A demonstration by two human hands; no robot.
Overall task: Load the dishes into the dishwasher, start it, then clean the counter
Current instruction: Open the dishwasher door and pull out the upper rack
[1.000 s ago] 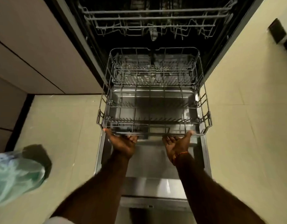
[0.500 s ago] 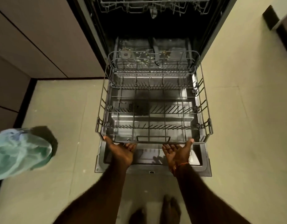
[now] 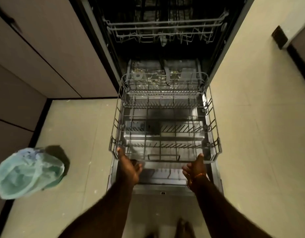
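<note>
both hands reached forward to the near rim of the lower rack. the left hand (image 3: 128,170) had its thumb up against the rack's front left corner, fingers spread and loose beneath the rim, gripping nothing. the right hand (image 3: 194,170) did likewise at the front right, thumb touching the rim, fingers splayed and relaxed, with an orange thread band (image 3: 197,176) around its wrist.

from there, by size: the pale beige tiled floor (image 3: 254,134) filled both sides of the frame, and light matte cabinet fronts with dark seams (image 3: 37,57) rose on the left. the built-in dishwasher with a dark interior (image 3: 165,52) stood open in the middle, its stainless steel door (image 3: 162,185) folded down flat toward the person. the large grey wire lower rack (image 3: 165,126) was pulled out over that door and held no dishes; rows of tines ran across its base. the grey wire upper rack (image 3: 165,30) sat farther back inside the tub, also without dishes. a crumpled pale green plastic bag (image 3: 28,172) lay on the floor well to the left of the door, near the cabinets. a small dark rectangular block (image 3: 279,37) sat against the wall at upper right. bare toes (image 3: 184,228) showed at the bottom edge, blurred.
</note>
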